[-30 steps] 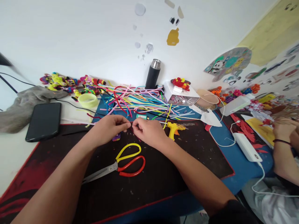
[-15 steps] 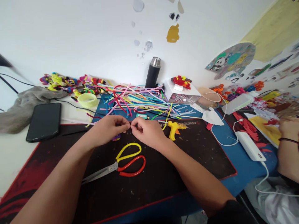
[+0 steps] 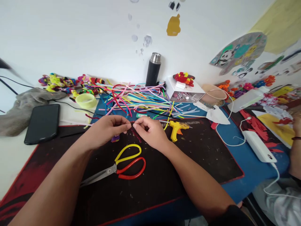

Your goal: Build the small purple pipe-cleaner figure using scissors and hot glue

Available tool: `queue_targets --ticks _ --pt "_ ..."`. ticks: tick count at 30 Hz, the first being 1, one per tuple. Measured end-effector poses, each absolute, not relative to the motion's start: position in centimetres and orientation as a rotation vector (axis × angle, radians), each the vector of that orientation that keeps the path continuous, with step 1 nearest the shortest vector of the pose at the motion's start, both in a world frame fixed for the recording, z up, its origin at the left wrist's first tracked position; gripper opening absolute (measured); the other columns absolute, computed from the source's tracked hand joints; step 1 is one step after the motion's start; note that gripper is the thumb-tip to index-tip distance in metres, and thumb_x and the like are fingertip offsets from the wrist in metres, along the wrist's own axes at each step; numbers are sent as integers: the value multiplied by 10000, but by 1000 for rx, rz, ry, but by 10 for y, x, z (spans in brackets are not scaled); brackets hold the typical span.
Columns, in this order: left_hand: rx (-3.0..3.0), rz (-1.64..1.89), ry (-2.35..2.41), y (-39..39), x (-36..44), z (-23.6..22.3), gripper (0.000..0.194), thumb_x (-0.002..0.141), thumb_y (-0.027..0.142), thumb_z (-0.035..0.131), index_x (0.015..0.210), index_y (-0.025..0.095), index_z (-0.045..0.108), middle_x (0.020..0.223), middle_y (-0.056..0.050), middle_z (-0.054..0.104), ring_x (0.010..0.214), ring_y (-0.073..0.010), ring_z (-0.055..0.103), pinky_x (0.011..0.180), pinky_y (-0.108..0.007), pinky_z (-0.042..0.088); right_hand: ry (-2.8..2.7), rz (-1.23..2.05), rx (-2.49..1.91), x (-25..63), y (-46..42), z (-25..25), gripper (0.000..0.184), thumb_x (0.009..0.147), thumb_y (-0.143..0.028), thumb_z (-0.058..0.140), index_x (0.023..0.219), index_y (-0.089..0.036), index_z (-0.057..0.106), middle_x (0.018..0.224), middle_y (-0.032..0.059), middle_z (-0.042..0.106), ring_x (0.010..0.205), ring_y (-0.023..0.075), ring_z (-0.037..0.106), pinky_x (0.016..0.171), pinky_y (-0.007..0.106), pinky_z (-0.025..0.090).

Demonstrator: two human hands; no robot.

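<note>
My left hand (image 3: 112, 129) and my right hand (image 3: 151, 131) meet fingertip to fingertip above the dark mat, both closed in a pinch. A thin dark red pipe cleaner (image 3: 137, 136) hangs down from between the fingertips; its upper end is hidden by them. Just below my left hand lies a small purple and yellow piece (image 3: 115, 138), partly covered. Nearer to me are scissors (image 3: 113, 169) with one yellow and one red handle, blades pointing left. A yellow glue gun (image 3: 176, 130) lies right of my right hand.
Behind the hands spreads a pile of colourful pipe cleaners (image 3: 141, 99). A black thermos (image 3: 153, 70) and a white box (image 3: 184, 91) stand by the wall. At left are a black phone (image 3: 42, 124) and a yellow-green roll (image 3: 86, 100). A white power bank (image 3: 258, 146) and another person's arm are at right.
The dark red pipe cleaner now shows below the fingertips, where it was hidden before. Both hands stay pinched together. The view has shifted slightly, and the other person's arm shows less.
</note>
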State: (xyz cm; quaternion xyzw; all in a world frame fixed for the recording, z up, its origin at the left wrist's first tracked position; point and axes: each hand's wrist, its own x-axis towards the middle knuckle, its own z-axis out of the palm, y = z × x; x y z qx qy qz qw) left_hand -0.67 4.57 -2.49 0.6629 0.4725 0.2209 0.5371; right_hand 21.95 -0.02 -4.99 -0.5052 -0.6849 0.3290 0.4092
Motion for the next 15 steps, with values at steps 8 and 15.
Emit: queue_targets --ticks 8,15 --pt "1627 466 1121 44 -3 -21 459 817 667 841 906 217 858 784 -35 743 662 -182 609 604 -290 462 -1730 923 -1252 225 -3 -48 165 1037 -357 709 967 -213 750 739 -34 679 616 131 572 625 274 414" --pt "1464 713 1228 45 -3 -18 494 714 672 899 833 198 823 716 -16 689 634 -164 535 583 -284 411 -1664 921 -1224 223 -10 -36 190 1086 -380 675 1030 -213 747 739 -28 674 636 143 579 645 270 451"
